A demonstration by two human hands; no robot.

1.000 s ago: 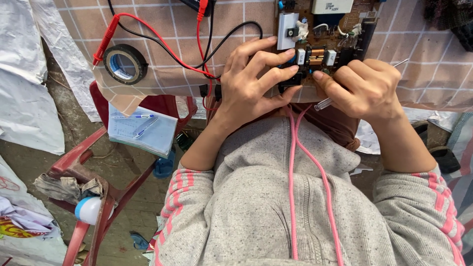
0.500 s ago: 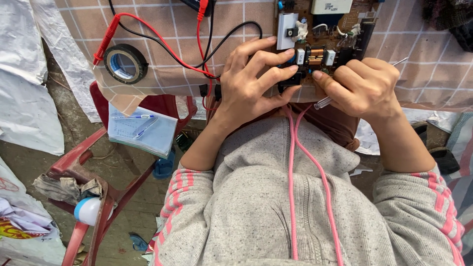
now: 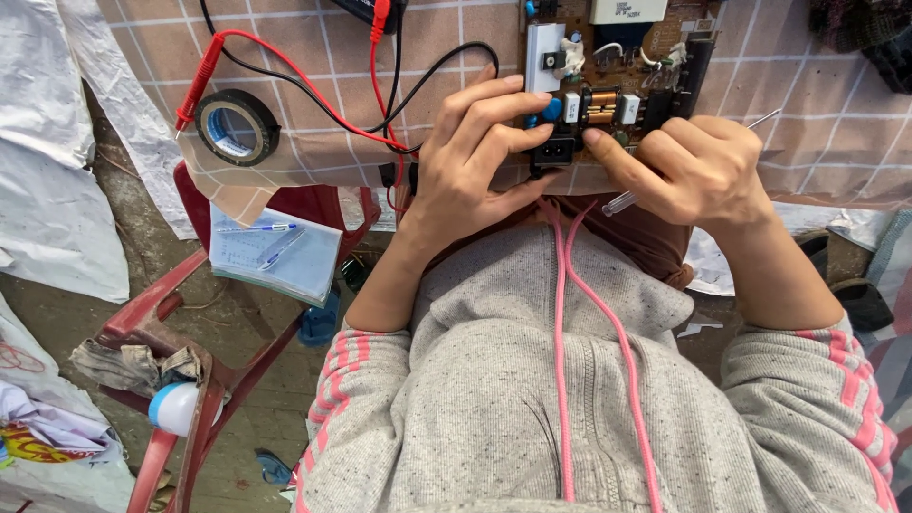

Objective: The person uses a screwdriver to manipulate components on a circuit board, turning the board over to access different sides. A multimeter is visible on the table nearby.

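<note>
A brown circuit board [image 3: 617, 66] with a white heat sink, a copper coil and a black socket lies at the table's near edge. My left hand [image 3: 470, 161] grips its lower left part, fingers over the blue parts and the black socket. My right hand [image 3: 689, 171] rests on the board's lower right edge and holds a thin tool with a clear handle [image 3: 619, 201] and a metal tip that sticks out to the right.
A roll of black tape [image 3: 237, 126] lies on the checked tablecloth [image 3: 313, 142] beside red and black probe leads [image 3: 285, 66]. A red plastic chair [image 3: 190, 313] at the left carries a notebook with a blue pen [image 3: 275, 252].
</note>
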